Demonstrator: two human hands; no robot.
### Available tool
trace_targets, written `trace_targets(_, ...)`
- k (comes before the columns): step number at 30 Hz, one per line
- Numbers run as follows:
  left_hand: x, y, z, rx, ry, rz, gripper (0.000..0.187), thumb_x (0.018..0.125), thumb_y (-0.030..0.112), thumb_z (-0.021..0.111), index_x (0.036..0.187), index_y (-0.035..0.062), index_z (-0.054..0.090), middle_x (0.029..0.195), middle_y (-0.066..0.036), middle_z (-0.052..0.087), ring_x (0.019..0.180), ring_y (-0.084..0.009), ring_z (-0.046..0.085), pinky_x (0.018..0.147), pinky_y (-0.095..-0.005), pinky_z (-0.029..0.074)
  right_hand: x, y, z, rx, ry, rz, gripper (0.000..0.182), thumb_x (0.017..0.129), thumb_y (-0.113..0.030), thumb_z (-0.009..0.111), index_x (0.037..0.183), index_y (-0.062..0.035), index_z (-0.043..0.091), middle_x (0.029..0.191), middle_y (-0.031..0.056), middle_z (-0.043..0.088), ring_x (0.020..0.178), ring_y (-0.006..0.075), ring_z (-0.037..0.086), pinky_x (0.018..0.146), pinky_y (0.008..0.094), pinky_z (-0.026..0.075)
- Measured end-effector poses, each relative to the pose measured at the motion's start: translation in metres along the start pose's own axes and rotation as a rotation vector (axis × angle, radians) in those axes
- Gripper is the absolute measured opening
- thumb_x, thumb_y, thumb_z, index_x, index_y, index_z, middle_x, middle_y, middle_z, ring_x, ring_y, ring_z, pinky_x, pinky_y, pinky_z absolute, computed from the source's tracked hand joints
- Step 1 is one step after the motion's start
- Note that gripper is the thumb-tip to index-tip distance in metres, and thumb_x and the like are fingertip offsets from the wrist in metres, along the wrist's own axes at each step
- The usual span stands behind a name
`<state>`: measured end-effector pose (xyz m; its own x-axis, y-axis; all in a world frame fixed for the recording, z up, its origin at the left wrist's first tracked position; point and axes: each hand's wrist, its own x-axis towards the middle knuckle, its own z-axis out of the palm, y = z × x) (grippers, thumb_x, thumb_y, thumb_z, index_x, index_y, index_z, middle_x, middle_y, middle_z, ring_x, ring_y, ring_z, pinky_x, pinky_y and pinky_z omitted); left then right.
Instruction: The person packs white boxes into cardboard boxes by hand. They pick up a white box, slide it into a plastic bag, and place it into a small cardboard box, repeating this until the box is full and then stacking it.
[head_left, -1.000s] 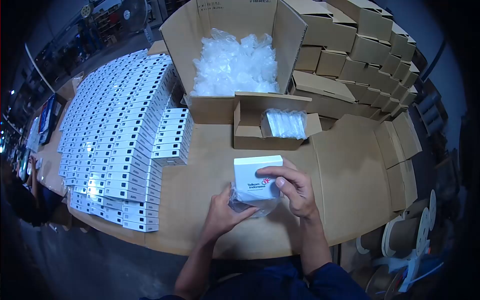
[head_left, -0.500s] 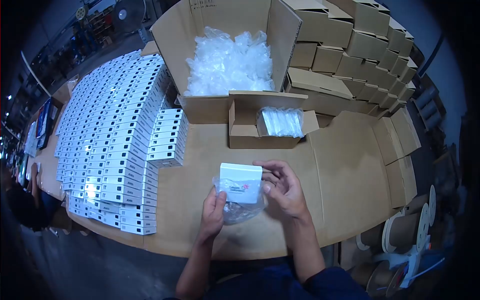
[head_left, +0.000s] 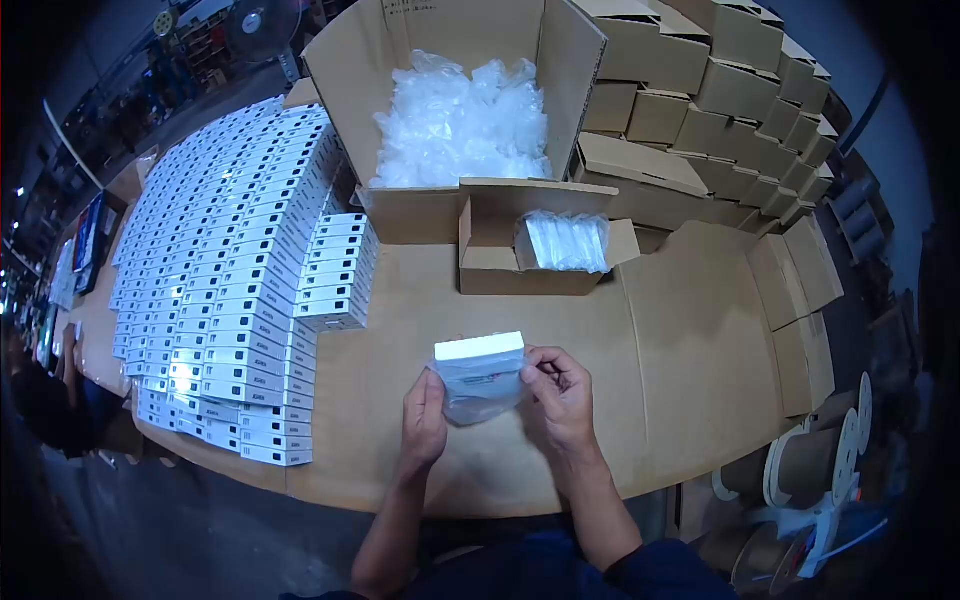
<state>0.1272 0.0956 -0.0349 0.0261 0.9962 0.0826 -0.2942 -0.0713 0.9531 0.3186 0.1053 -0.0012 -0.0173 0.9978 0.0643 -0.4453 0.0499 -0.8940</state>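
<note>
A white box (head_left: pixel 479 347) sits mostly inside a clear plastic bag (head_left: pixel 480 400), its top edge sticking out at the bag's mouth. My left hand (head_left: pixel 425 420) pinches the left side of the bag with thumb and fingers. On the right side, my right hand (head_left: pixel 560 392) grips the bag's upper edge between thumb and fingers. Beyond my hands, a small open carton (head_left: pixel 530 284) holds a row of bagged white boxes (head_left: pixel 565 243) at its right end.
Stacked white boxes (head_left: pixel 230 290) fill the table's left side. Behind the small carton stands a large carton (head_left: pixel 410 217) of plastic bags (head_left: pixel 460 125). Closed brown cartons (head_left: pixel 640 165) are piled at back right. A person (head_left: pixel 60 390) is at far left.
The bag now covers more of the white box, which has tilted. My right hand has closed onto the bag's right edge and come lower.
</note>
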Motion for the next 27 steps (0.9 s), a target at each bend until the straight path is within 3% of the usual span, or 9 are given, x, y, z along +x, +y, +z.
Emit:
trace_targets(6, 0.004, 0.022, 0.008, -0.003, -0.063, 0.083, 0.054, 0.115, 0.027, 0.028, 0.155, -0.0086, 0.037, 0.144, -0.019, 0.057, 0.136, -0.0257, 0.052, 0.118, -0.0388, 0.037, 0.001, -0.008, 0.001, -0.023, -0.116, -0.116, 0.014, 0.100, -0.009, 0.068, 0.106, 0.0011, 0.060, 0.133, 0.0289, 0.064, 0.121, 0.0251, 0.063, 0.107, 0.0342, 0.045)
trace_targets(9, 0.005, 0.018, 0.007, -0.068, -0.079, 0.085, 0.055, 0.115, 0.028, 0.028, 0.155, -0.0087, 0.036, 0.140, -0.018, 0.059, 0.133, -0.0255, 0.054, 0.116, -0.0385, 0.038, 0.000, -0.010, 0.000, -0.016, -0.126, -0.085, 0.015, 0.100, -0.008, 0.069, 0.106, 0.0013, 0.059, 0.132, 0.0285, 0.065, 0.122, 0.0256, 0.063, 0.107, 0.0338, 0.045)
trace_targets(13, 0.003, 0.024, 0.010, -0.123, -0.036, 0.021, 0.054, 0.115, 0.028, 0.030, 0.155, -0.0074, 0.039, 0.135, -0.017, 0.061, 0.128, -0.0233, 0.057, 0.112, -0.0361, 0.043, -0.002, -0.010, 0.013, 0.157, -0.007, 0.039, 0.016, 0.101, -0.006, 0.066, 0.113, 0.0032, 0.060, 0.126, 0.0249, 0.067, 0.118, 0.0233, 0.065, 0.105, 0.0324, 0.048)
trace_targets(16, 0.001, 0.017, 0.012, 0.006, -0.038, 0.017, 0.052, 0.115, 0.028, 0.030, 0.153, -0.0057, 0.043, 0.135, -0.016, 0.062, 0.126, -0.0214, 0.058, 0.109, -0.0345, 0.045, -0.004, -0.003, 0.022, 0.234, 0.109, 0.157, 0.023, 0.102, -0.004, 0.064, 0.122, 0.0081, 0.062, 0.118, 0.0183, 0.072, 0.107, 0.0200, 0.069, 0.099, 0.0308, 0.052)
trace_targets(19, -0.001, 0.017, 0.017, -0.035, 0.016, -0.019, 0.050, 0.115, 0.026, 0.031, 0.150, -0.0055, 0.048, 0.136, -0.018, 0.062, 0.126, -0.0230, 0.059, 0.110, -0.0351, 0.045, -0.010, 0.009, 0.021, 0.149, 0.154, 0.144, 0.023, 0.103, -0.007, 0.064, 0.118, 0.0105, 0.067, 0.111, 0.0162, 0.074, 0.103, 0.0200, 0.070, 0.097, 0.0306, 0.052)
trace_targets(20, -0.001, 0.018, 0.017, 0.058, 0.000, 0.027, 0.050, 0.115, 0.026, 0.032, 0.149, -0.0059, 0.049, 0.137, -0.018, 0.062, 0.127, -0.0239, 0.059, 0.110, -0.0355, 0.045, -0.011, 0.011, 0.022, 0.108, 0.174, 0.117, 0.024, 0.104, -0.011, 0.064, 0.111, 0.0089, 0.074, 0.107, 0.0156, 0.076, 0.101, 0.0194, 0.070, 0.093, 0.0302, 0.054)
trace_targets(23, 0.002, 0.021, 0.014, 0.269, -0.053, 0.129, 0.049, 0.114, 0.024, 0.033, 0.146, -0.0070, 0.052, 0.138, -0.020, 0.061, 0.128, -0.0264, 0.059, 0.112, -0.0365, 0.043, -0.007, -0.006, 0.023, -0.529, 0.095, -0.199, 0.026, 0.105, -0.015, 0.064, 0.107, 0.0073, 0.076, 0.109, 0.0152, 0.076, 0.099, 0.0183, 0.071, 0.090, 0.0299, 0.055)
trace_targets(25, 0.003, 0.022, 0.013, 0.307, -0.090, 0.152, 0.048, 0.113, 0.023, 0.033, 0.145, -0.0079, 0.053, 0.139, -0.021, 0.061, 0.130, -0.0281, 0.058, 0.114, -0.0371, 0.041, 0.001, -0.014, 0.019, -0.479, 0.041, -0.170, 0.027, 0.105, -0.017, 0.064, 0.105, 0.0066, 0.077, 0.109, 0.0144, 0.077, 0.099, 0.0177, 0.071, 0.089, 0.0295, 0.055)
trace_targets(27, 0.001, 0.014, 0.011, 0.154, -0.099, 0.096, 0.049, 0.113, 0.024, 0.034, 0.147, -0.0076, 0.051, 0.139, -0.020, 0.060, 0.130, -0.0268, 0.057, 0.114, -0.0367, 0.040, 0.001, -0.019, 0.013, -0.427, 0.020, -0.119, 0.027, 0.105, -0.018, 0.064, 0.104, 0.0063, 0.077, 0.108, 0.0139, 0.077, 0.098, 0.0171, 0.071, 0.088, 0.0292, 0.055)
